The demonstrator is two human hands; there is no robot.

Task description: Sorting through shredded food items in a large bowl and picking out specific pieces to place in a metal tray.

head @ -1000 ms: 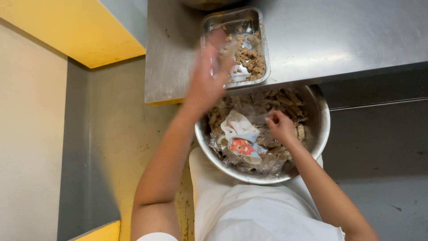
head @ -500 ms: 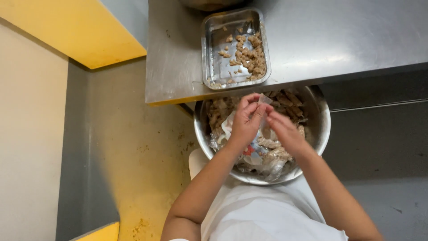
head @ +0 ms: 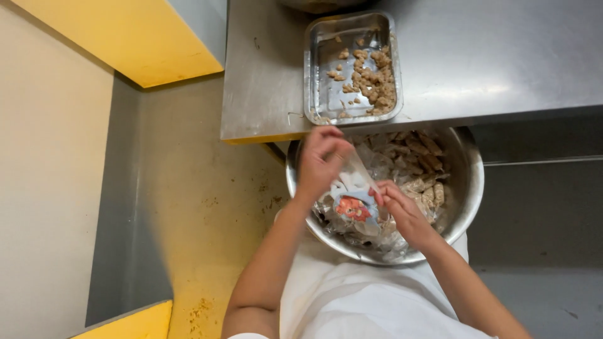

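A large steel bowl (head: 468, 194) rests on my lap, full of clear plastic wrappers and brown food pieces, with a small white packet bearing a red picture (head: 353, 207) on top. My left hand (head: 319, 160) and my right hand (head: 399, 207) are both over the bowl, pinching a thin clear wrapper (head: 359, 172) stretched between them. On the steel table above sits a rectangular metal tray (head: 320, 69) with several brown crumbly pieces (head: 375, 80) along its right side.
The steel table (head: 502, 56) edge runs just above the bowl. A stained yellow and grey floor (head: 188, 188) lies to the left, with a yellow ledge (head: 119, 37) at top left. My white apron (head: 364, 301) fills the bottom.
My left hand came back from the tray down to the bowl and met the right hand. Both now pull a clear wrapper apart, lower in the bowl than half a second ago.
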